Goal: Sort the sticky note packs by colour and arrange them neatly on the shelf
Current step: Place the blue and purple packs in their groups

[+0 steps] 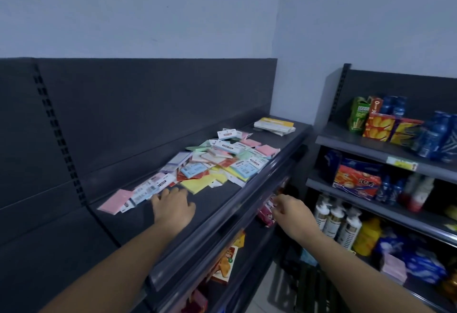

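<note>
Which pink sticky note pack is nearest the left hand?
The flat pink square pack at the pile's near end, just left of the left hand. The other pink packs lie at the far end of the pile.

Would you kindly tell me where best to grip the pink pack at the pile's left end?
Probably pinch the pink pack by its left edge, coming from the left: it lies flat on the shelf with that edge bare, while its right side abuts white-labelled packs. The left hand is nearest.
</note>
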Demonstrator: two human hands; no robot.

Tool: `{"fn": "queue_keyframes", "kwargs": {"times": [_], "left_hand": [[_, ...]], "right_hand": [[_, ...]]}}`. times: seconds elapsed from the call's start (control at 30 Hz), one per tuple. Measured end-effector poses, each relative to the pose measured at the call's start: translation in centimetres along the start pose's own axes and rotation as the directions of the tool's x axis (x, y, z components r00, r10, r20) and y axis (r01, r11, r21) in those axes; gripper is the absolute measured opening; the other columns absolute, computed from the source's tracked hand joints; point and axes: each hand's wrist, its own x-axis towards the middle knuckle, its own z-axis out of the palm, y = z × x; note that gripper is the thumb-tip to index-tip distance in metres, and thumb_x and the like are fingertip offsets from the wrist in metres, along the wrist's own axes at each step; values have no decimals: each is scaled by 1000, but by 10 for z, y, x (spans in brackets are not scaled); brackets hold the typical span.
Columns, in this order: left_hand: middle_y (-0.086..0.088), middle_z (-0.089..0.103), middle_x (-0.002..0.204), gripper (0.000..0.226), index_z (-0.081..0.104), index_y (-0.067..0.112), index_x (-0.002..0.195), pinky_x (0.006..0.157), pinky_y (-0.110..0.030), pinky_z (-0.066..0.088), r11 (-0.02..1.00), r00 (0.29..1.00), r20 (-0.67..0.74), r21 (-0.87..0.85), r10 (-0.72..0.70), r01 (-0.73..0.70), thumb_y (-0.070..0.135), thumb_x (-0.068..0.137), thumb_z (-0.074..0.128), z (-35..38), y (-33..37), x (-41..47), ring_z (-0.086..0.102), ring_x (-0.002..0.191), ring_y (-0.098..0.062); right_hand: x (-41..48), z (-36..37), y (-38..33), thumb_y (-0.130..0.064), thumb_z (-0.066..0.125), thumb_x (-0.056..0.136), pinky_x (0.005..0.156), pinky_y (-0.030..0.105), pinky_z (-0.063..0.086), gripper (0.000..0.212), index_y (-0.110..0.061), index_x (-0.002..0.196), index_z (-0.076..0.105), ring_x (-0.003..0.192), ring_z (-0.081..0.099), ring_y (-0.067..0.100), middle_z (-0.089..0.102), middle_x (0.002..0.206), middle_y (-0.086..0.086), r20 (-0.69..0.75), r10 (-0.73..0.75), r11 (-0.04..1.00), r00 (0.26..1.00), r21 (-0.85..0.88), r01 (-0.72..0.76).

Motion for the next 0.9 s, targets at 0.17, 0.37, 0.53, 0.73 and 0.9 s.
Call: {"fn": "queue_keyframes", "kwargs": {"times": [0.17,0.37,0.53,0.73,0.9], "left_hand": [[2,57,121,31,57,22,116,101,-38,26,1000,1000,-3,-14,-10,10,33,91,42,8,12,37,45,117,-18],[-1,57,120,32,57,20,115,95,-34,32,998,1000,6,56,-27,27,34,89,46,19,1,104,47,115,-20],[-2,60,113,23,59,19,102,90,-34,34,994,994,6,-23,-105,105,35,90,48,33,-16,156,51,108,-23],[-2,59,112,28,57,19,106,89,-35,33,992,993,18,-22,-120,120,41,90,48,45,-18,207,51,107,-21],[-5,49,118,36,49,17,116,92,-34,35,993,987,109,-1,-121,122,39,87,52,61,-18,229,47,111,-22]], "right_hand": [[31,6,20,-24,47,91,76,34,48,18,-13,99,59,88,58,21,61,96,3,-10,-8,1000,1000,-17,8],[90,15,35,-21,46,91,75,31,46,21,-12,103,60,90,59,22,62,99,3,11,-13,1000,1000,-18,13],[158,21,35,-20,46,91,73,32,48,13,-12,89,56,83,58,21,63,93,4,41,16,1000,999,-7,-16],[216,36,28,-21,47,90,78,30,47,27,-12,112,61,94,60,22,65,107,6,38,13,999,999,40,-14],[257,50,27,-22,48,91,85,31,48,30,-11,117,59,102,59,22,65,114,6,73,-42,998,996,50,39]]}}
